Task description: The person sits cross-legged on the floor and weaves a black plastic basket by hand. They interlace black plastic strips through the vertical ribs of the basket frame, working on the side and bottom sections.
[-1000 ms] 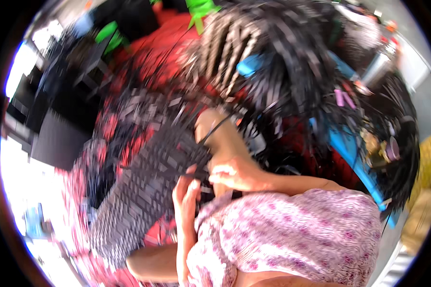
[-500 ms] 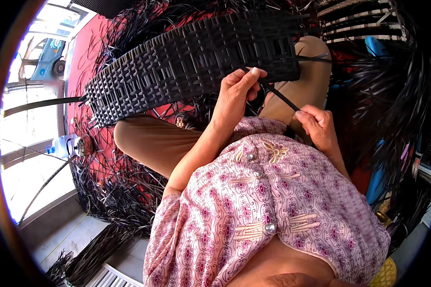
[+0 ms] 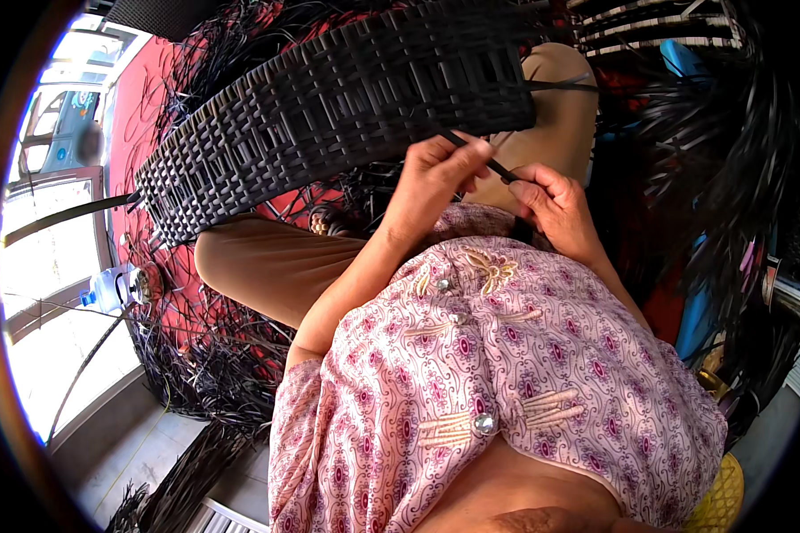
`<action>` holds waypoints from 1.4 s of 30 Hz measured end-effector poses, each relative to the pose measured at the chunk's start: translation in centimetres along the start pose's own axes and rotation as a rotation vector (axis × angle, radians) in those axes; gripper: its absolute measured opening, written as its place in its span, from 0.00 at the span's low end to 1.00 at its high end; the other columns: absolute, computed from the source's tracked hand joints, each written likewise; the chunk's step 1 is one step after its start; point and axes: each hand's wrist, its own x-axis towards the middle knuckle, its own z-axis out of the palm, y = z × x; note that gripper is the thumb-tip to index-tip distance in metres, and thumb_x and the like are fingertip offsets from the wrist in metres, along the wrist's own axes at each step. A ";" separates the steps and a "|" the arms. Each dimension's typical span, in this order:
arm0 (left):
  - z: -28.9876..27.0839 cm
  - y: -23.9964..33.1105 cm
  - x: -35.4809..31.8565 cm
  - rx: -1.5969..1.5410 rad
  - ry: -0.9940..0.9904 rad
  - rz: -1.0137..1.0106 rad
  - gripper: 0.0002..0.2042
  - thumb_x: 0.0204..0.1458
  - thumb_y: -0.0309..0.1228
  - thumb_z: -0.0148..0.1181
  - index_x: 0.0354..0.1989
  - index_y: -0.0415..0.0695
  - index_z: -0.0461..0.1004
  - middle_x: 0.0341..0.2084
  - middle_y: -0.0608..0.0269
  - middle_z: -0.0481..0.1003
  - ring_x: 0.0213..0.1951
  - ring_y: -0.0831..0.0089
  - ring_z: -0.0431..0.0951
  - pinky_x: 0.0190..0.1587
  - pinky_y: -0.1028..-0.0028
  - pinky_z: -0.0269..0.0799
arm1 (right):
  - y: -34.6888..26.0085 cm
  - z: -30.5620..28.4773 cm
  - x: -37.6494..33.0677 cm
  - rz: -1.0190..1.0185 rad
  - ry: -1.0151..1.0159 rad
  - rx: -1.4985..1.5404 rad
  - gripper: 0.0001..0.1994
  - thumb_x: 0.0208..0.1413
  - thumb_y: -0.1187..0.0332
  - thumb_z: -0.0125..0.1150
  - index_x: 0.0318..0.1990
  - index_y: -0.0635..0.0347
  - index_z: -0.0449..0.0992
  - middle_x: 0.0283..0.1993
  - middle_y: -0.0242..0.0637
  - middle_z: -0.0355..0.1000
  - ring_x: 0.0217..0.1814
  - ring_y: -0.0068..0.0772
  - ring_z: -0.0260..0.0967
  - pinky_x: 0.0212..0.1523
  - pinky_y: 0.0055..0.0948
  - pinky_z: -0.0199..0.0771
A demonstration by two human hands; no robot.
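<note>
Most of the black panel [image 3: 329, 111], upper centre of frame, looks woven already, a loose end [image 3: 71, 218] is left untucked far left, and mid-frame a strip [image 3: 500, 170] is finger-pinched by left hand [image 3: 440, 178] and right hand [image 3: 557, 210].

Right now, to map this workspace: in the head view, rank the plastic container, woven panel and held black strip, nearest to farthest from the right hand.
1. Black strip: held in the right hand.
2. Woven panel: above, extending left.
3. Plastic container: far left.
</note>
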 end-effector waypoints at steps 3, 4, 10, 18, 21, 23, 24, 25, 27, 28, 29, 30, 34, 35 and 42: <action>-1.4 0.5 0.4 -0.027 0.187 0.149 0.10 0.61 0.34 0.62 0.40 0.40 0.82 0.24 0.71 0.76 0.26 0.86 0.70 0.30 0.83 0.67 | 0.7 -0.8 0.3 -0.104 0.039 -0.159 0.09 0.64 0.67 0.59 0.37 0.65 0.79 0.21 0.29 0.69 0.23 0.16 0.64 0.24 0.22 0.63; -1.8 0.5 0.4 -0.055 0.197 0.147 0.10 0.61 0.34 0.61 0.40 0.40 0.82 0.24 0.72 0.76 0.25 0.86 0.69 0.30 0.84 0.66 | 0.5 -0.9 0.3 -0.102 0.046 -0.177 0.10 0.64 0.67 0.60 0.36 0.66 0.78 0.20 0.29 0.68 0.22 0.16 0.64 0.24 0.22 0.64; -2.1 0.2 0.1 0.038 0.209 0.156 0.12 0.63 0.35 0.58 0.43 0.39 0.82 0.26 0.71 0.76 0.28 0.85 0.72 0.34 0.83 0.70 | 0.5 -0.3 0.6 -0.024 0.057 -0.131 0.10 0.64 0.67 0.60 0.40 0.65 0.80 0.22 0.31 0.73 0.22 0.18 0.68 0.25 0.22 0.68; -0.6 -0.5 -0.3 0.142 -0.076 0.149 0.15 0.67 0.36 0.53 0.50 0.39 0.80 0.30 0.71 0.73 0.32 0.84 0.71 0.39 0.80 0.70 | 0.8 1.1 1.2 -0.104 0.053 -0.136 0.10 0.64 0.66 0.60 0.46 0.63 0.81 0.27 0.35 0.78 0.25 0.19 0.70 0.28 0.24 0.70; -0.3 0.3 -0.5 0.186 -0.084 0.133 0.16 0.66 0.36 0.53 0.52 0.39 0.79 0.28 0.70 0.68 0.32 0.82 0.68 0.39 0.78 0.68 | 0.6 0.9 1.5 -0.079 0.060 -0.134 0.10 0.64 0.67 0.60 0.45 0.63 0.81 0.28 0.36 0.78 0.27 0.19 0.70 0.28 0.24 0.70; -0.1 0.5 -0.5 0.268 -0.088 0.204 0.16 0.66 0.37 0.54 0.52 0.39 0.79 0.27 0.69 0.68 0.32 0.81 0.69 0.40 0.78 0.68 | 0.7 0.7 1.7 -0.067 0.047 -0.102 0.10 0.63 0.68 0.61 0.45 0.64 0.81 0.28 0.37 0.78 0.27 0.19 0.70 0.28 0.24 0.70; -0.3 0.1 -0.4 0.484 -0.071 0.336 0.14 0.64 0.35 0.56 0.50 0.40 0.80 0.26 0.66 0.69 0.31 0.78 0.70 0.37 0.76 0.69 | 0.6 0.7 1.7 -0.092 0.051 -0.103 0.10 0.63 0.68 0.62 0.45 0.65 0.80 0.29 0.37 0.78 0.28 0.18 0.71 0.28 0.24 0.70; -0.3 0.0 -0.4 0.519 -0.046 0.339 0.13 0.64 0.33 0.57 0.49 0.40 0.80 0.27 0.65 0.70 0.30 0.77 0.71 0.36 0.76 0.69 | 0.5 0.8 1.7 -0.120 0.044 -0.117 0.10 0.62 0.68 0.62 0.44 0.66 0.81 0.28 0.36 0.78 0.28 0.18 0.71 0.28 0.23 0.70; -0.3 0.1 -0.5 0.589 0.006 0.347 0.11 0.62 0.31 0.58 0.47 0.39 0.80 0.27 0.61 0.72 0.29 0.74 0.73 0.34 0.74 0.70 | 0.2 1.0 1.8 -0.177 0.027 -0.143 0.10 0.62 0.68 0.62 0.44 0.66 0.81 0.27 0.35 0.78 0.27 0.17 0.70 0.28 0.23 0.69; -0.7 -0.4 -0.3 0.678 0.016 0.446 0.09 0.63 0.29 0.56 0.45 0.40 0.80 0.28 0.65 0.73 0.27 0.80 0.72 0.31 0.78 0.70 | 0.1 0.9 1.9 -0.137 0.005 -0.133 0.10 0.62 0.68 0.63 0.43 0.66 0.81 0.27 0.35 0.77 0.27 0.17 0.70 0.28 0.23 0.69; -0.5 -0.3 -0.4 0.669 0.051 0.462 0.08 0.63 0.29 0.56 0.44 0.40 0.80 0.28 0.65 0.73 0.27 0.80 0.72 0.31 0.78 0.70 | -0.2 0.8 2.0 -0.097 -0.017 -0.124 0.10 0.61 0.68 0.63 0.43 0.66 0.81 0.26 0.35 0.77 0.26 0.17 0.70 0.27 0.23 0.69; -0.2 -0.2 -0.5 0.659 0.085 0.476 0.08 0.63 0.28 0.57 0.43 0.39 0.80 0.28 0.64 0.73 0.28 0.80 0.73 0.31 0.78 0.70 | -0.3 0.8 2.1 -0.055 -0.039 -0.114 0.10 0.61 0.68 0.63 0.42 0.66 0.81 0.26 0.35 0.77 0.26 0.18 0.70 0.27 0.23 0.69; -0.5 0.1 -0.5 0.690 0.170 0.602 0.06 0.61 0.26 0.57 0.39 0.37 0.79 0.27 0.64 0.74 0.27 0.80 0.74 0.30 0.78 0.71 | -0.5 1.2 2.5 -0.116 -0.033 -0.095 0.10 0.61 0.67 0.64 0.41 0.67 0.81 0.24 0.35 0.76 0.25 0.18 0.70 0.26 0.23 0.69; -0.7 0.0 -0.5 0.679 0.162 0.578 0.06 0.61 0.25 0.57 0.39 0.37 0.79 0.27 0.64 0.75 0.27 0.80 0.74 0.31 0.78 0.71 | -0.3 1.5 2.6 -0.151 -0.025 -0.109 0.10 0.61 0.67 0.64 0.41 0.67 0.81 0.24 0.36 0.76 0.25 0.18 0.70 0.26 0.23 0.69; -1.2 -0.3 -1.0 0.557 0.113 0.415 0.06 0.61 0.25 0.56 0.39 0.37 0.79 0.28 0.63 0.77 0.28 0.80 0.76 0.31 0.78 0.73 | 0.0 2.1 3.0 -0.134 -0.063 -0.126 0.11 0.61 0.67 0.64 0.43 0.67 0.81 0.26 0.37 0.77 0.26 0.18 0.71 0.27 0.23 0.70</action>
